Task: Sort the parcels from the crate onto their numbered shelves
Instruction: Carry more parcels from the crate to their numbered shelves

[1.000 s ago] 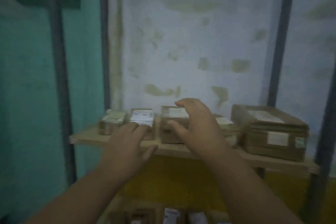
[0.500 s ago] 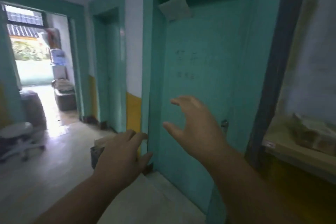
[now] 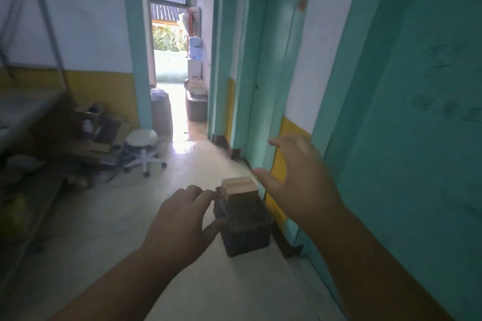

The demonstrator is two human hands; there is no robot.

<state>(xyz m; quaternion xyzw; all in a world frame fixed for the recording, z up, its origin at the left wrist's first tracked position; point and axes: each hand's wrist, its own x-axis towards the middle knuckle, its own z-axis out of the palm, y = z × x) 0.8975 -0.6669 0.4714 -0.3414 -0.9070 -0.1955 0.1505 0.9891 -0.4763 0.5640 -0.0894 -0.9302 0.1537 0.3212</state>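
Note:
A dark crate (image 3: 246, 227) stands on the floor by the right wall, below and beyond my hands. A brown cardboard parcel (image 3: 238, 185) sticks up out of its far end. My left hand (image 3: 180, 221) hovers in the air just left of the crate, fingers loosely curled and holding nothing. My right hand (image 3: 300, 180) is raised to the right of the parcel with fingers spread, also holding nothing. The numbered shelves with the sorted parcels are out of view.
A teal door (image 3: 417, 138) fills the right side. A white wheeled stool (image 3: 142, 150) and cardboard clutter (image 3: 96, 125) sit at the left by a low metal rack (image 3: 23, 112). An open doorway (image 3: 180, 60) lies ahead down the tiled hallway (image 3: 104, 229).
The view has swung left from the parcel shelf, past the teal door, to the hallway. The crate has come into view. Both hands stay raised with nothing in them.

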